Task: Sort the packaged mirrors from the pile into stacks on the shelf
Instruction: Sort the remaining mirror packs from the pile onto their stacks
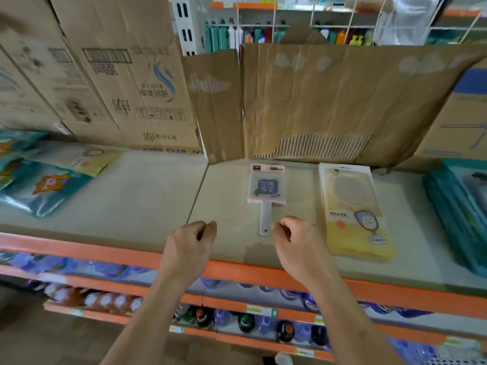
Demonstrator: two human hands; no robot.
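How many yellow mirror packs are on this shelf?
2. One yellow plastic pack with an oval mirror lies right of the right hand; a paler yellow pack lies in the left pile, where more may be hidden.

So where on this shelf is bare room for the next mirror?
Widest bare patch: between the left pile and the pink mirror. A narrow strip lies between it and the yellow package. Crowded at the right by the teal stack.
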